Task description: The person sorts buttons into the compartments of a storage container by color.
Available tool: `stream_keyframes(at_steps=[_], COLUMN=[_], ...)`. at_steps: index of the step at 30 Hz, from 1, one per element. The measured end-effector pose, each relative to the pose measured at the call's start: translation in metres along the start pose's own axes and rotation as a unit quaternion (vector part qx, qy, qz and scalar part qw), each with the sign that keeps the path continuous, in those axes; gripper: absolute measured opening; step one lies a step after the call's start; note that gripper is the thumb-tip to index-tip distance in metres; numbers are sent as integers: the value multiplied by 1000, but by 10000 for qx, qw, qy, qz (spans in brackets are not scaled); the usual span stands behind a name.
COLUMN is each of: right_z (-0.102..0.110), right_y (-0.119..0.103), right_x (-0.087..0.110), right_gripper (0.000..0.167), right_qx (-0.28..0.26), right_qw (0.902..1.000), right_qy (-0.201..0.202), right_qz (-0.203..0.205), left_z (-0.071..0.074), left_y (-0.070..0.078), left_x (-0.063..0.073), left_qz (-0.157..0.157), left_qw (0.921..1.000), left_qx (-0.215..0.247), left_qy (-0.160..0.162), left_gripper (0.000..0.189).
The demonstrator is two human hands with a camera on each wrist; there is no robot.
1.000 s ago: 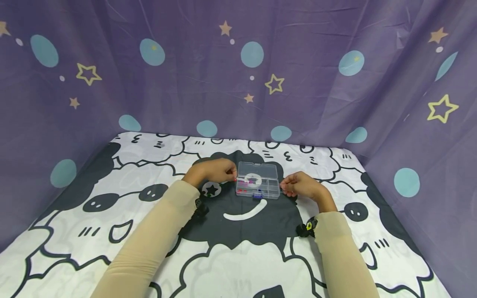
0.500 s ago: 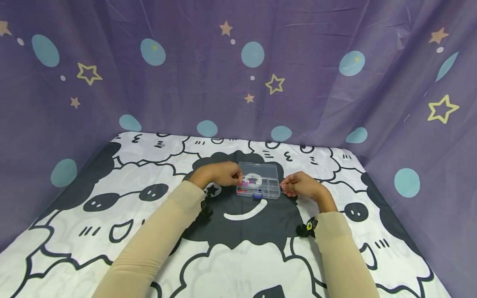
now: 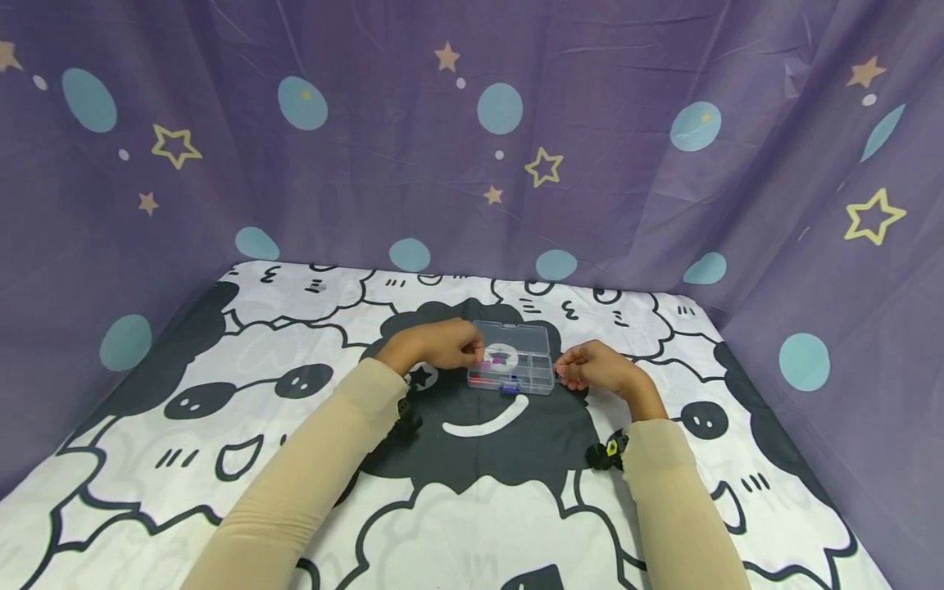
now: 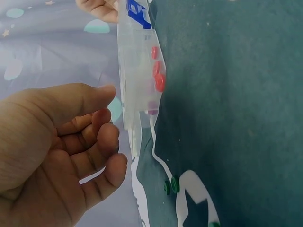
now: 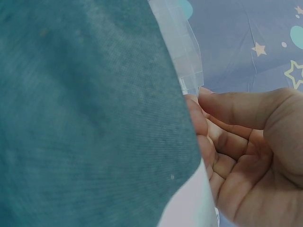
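On the dark print of the cloth lies a clear plastic compartment box (image 3: 531, 385), its lid (image 3: 512, 336) folded back. My left hand (image 3: 442, 342) hovers over the box's left end. In the left wrist view its thumb and loosely bent fingers are apart, holding nothing. Several red buttons (image 4: 160, 82) show through the box wall, with pinkish-purple pieces (image 4: 152, 108) beside them. At the opposite end, my right hand (image 3: 601, 365) pinches the box's right edge, thumb against fingers (image 5: 204, 122).
A patterned cloth (image 3: 472, 524) covers the table, with a purple curtain (image 3: 413, 188) behind it. Small green buttons (image 4: 175, 184) lie on the cloth left of the box. A blue clasp (image 3: 510, 388) is at the box front.
My left hand has moved right from the box's left edge to over its left compartments. The red button at its fingertips has been let go into the box. The right hand stays put.
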State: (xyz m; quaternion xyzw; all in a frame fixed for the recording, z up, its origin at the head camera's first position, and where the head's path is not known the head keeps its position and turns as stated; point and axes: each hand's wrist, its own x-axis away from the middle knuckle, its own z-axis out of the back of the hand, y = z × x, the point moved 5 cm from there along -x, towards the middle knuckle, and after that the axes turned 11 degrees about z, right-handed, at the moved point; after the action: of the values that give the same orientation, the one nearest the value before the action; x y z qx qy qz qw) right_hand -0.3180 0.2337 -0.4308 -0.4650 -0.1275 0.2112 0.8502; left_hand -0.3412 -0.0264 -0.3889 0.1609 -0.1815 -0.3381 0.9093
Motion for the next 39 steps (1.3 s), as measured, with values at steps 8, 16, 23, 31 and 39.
stream_keyframes(at_steps=[8,16,23,31,39], right_z=[0,0,-1,-1,-2], right_y=[2,-1,-1,-1,-2], right_x=[1,2,1,0,1], right_gripper=[20,21,20,20,21], right_qx=[-13,-40,10,-20,-14], right_qw=[10000,10000,10000,10000,10000], right_qy=[6,5,2,12,-17], right_qz=[-29,-33,-33,-42,-79], left_z=[8,13,19,19,14], left_y=[-5,-22,-43,-64,-79], left_x=[11,22,25,19,11], left_qz=[40,256,444,548,482], left_qw=[10000,9997,9988,9983,9986], left_qx=[-29,43,80,149,200], left_qy=[41,47,165,140,-17], left_gripper=[16,18,14,15,12])
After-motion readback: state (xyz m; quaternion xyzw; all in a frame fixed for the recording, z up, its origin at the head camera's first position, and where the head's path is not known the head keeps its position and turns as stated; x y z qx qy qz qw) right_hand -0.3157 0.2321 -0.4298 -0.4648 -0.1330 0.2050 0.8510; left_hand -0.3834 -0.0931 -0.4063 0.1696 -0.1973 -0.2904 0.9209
